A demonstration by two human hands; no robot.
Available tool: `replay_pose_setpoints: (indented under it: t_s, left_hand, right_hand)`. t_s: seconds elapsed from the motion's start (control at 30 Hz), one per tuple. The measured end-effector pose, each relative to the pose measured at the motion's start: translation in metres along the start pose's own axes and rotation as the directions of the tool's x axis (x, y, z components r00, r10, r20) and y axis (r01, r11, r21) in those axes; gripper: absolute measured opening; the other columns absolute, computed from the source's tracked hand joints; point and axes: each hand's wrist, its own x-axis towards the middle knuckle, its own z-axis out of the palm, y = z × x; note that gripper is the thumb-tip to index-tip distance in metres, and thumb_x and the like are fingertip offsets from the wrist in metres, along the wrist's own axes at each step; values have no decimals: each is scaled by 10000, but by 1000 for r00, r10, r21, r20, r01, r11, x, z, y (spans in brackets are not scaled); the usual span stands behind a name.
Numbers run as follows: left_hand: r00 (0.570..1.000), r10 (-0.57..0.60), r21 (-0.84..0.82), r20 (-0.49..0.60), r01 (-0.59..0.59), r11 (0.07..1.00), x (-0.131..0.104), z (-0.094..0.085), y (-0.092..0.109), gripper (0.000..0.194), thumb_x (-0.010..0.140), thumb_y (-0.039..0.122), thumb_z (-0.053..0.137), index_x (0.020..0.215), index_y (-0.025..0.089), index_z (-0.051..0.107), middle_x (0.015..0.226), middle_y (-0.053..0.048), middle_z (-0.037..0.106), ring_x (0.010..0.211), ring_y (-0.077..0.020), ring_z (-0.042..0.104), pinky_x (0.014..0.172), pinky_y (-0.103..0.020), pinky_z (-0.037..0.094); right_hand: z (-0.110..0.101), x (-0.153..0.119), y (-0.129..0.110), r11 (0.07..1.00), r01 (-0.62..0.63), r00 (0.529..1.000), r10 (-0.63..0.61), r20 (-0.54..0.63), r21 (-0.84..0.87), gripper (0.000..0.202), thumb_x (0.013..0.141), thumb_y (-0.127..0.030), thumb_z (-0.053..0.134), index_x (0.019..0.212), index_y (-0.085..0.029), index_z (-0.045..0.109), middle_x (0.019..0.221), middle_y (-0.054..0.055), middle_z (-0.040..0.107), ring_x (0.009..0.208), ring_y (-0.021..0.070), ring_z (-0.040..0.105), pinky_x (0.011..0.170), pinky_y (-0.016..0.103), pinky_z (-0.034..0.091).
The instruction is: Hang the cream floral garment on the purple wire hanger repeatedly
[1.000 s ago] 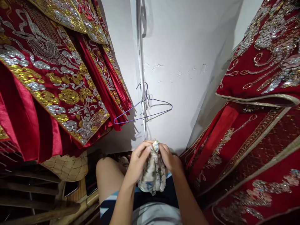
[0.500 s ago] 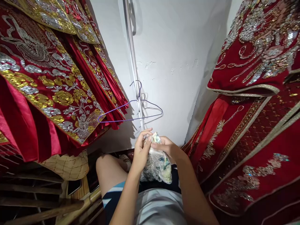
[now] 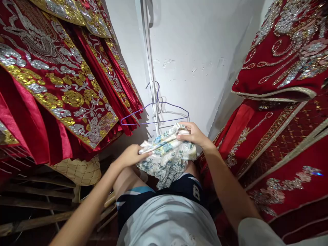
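We see a pale floral cloth [image 3: 164, 164] bunched above the person's lap [image 3: 176, 188], the left hand [image 3: 132, 155] pinching one end between thumb and fingers, the right hand [image 3: 193, 134] clamping the other. Just beyond hangs a purple hanger [image 3: 169, 120], between red embroidered garments [image 3: 74, 78].
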Motion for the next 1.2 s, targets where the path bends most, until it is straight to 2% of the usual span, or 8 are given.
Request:
replay_pose_setpoints:
  t_s: [0.13, 0.33, 0.53, 0.63, 0.77, 0.9, 1.03, 1.2]
  left_hand:
    - [999, 51, 143, -16, -48, 989, -1, -47, -20, 389, 820, 555, 603, 631, 215, 631, 664, -54, 644, 643, -199, 561, 685, -288, 400]
    - [978, -9, 279, -209, 68, 958, 15, -68, -28, 358, 842, 456, 502, 586, 209, 546, 608, -59, 608, 574, -198, 526, 591, -297, 337]
    - [935, -87, 119, -342, 135, 984, 18, -63, -47, 283, 831, 446, 543, 811, 173, 619, 742, -69, 680, 688, -222, 612, 670, -312, 421]
    - [846, -222, -100, -486, 198, 975, 17, -56, -51, 597, 744, 446, 698, 1224, 131, 536, 828, -63, 706, 775, -239, 659, 724, -333, 472]
    - [768, -320, -363, -555, 123, 924, 19, -45, -47, 1209, 674, 414, 807, 1555, 159, 19, 953, -57, 697, 704, -178, 642, 707, -331, 501]
    - [829, -238, -408, -507, 13, 913, 24, -37, -46, 1183, 701, 370, 780, 1573, 259, -11, 1122, -74, 625, 550, -61, 481, 593, -258, 453]
    - [895, -259, -417, -363, 93, 904, 30, -34, -53, 1216, 647, 269, 756, 1583, 263, -20, 1108, -52, 568, 610, -75, 511, 590, -246, 448]
    - [876, -198, -242, -441, 96, 966, 34, -24, -51, 992, 668, 187, 627, 1555, 192, 186, 916, 14, 564, 616, -109, 510, 616, -257, 425]
  right_hand:
    - [-4, 25, 21, 886, 51, 998, -30, 52, -460, 325, 656, -192, 692, 980, -172, 686, 886, 51, 696, 821, 238, 602, 773, 326, 442]
    - [18, 68, 69, 878, 34, 995, -72, -62, -478, 437, 805, -331, 635, 1218, -188, 642, 1223, 110, 670, 1131, 281, 582, 961, 367, 420]
    - [36, 70, 89, 878, -37, 992, -28, -127, -478, 205, 854, -325, 513, 807, -188, 658, 721, 29, 645, 652, 184, 539, 631, 267, 377]
    - [37, 56, 90, 871, -84, 972, -34, -231, -484, 202, 850, -341, 490, 738, -206, 589, 612, -9, 541, 569, 165, 439, 571, 261, 302]
    - [30, 39, 90, 882, -128, 935, -46, -352, -454, 171, 830, -351, 505, 712, -228, 516, 582, -34, 474, 548, 156, 388, 560, 264, 283]
    - [16, 30, 87, 909, -126, 921, -41, -387, -398, 161, 818, -338, 514, 704, -235, 468, 570, -43, 441, 540, 152, 369, 543, 266, 273]
    - [3, 25, 78, 920, -94, 936, -49, -350, -381, 158, 797, -315, 535, 682, -231, 466, 565, -43, 435, 546, 150, 374, 540, 268, 284]
    - [-3, 18, 67, 914, -89, 949, -43, -312, -397, 163, 771, -286, 552, 650, -227, 460, 572, -38, 456, 559, 152, 410, 548, 266, 306]
